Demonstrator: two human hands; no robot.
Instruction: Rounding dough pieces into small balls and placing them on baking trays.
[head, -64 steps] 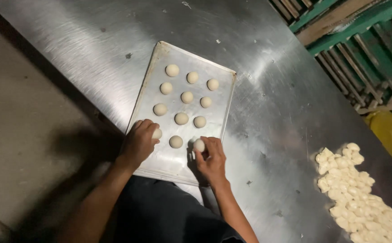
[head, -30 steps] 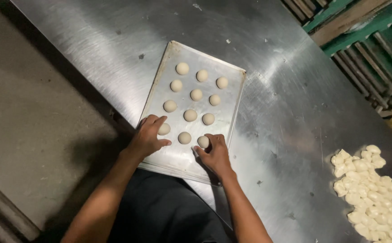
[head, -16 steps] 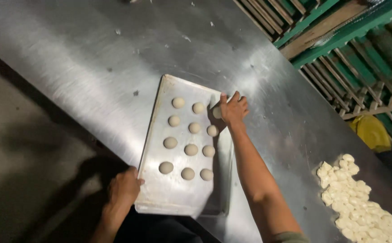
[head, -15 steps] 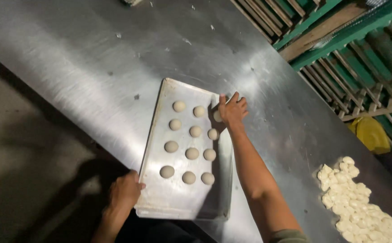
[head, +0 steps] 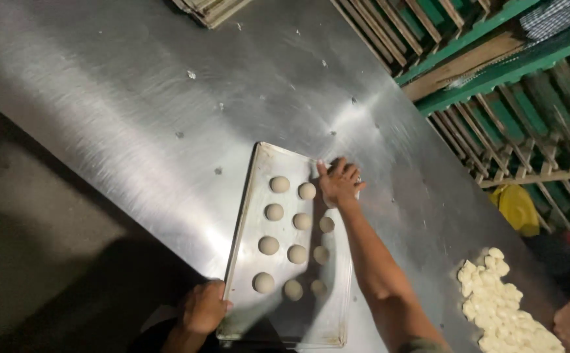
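With the left hand (head: 203, 307) gripping the tray (head: 249, 216) at 7 o'clock and the right hand (head: 338, 183) spread on its 1 o'clock corner, a jerk could roll the dough balls (head: 297, 253) together or tip the tray off the tabletop (head: 134, 98).

Right hand (head: 338, 185) outstretched, splayed; left hand (head: 203, 307) curled.
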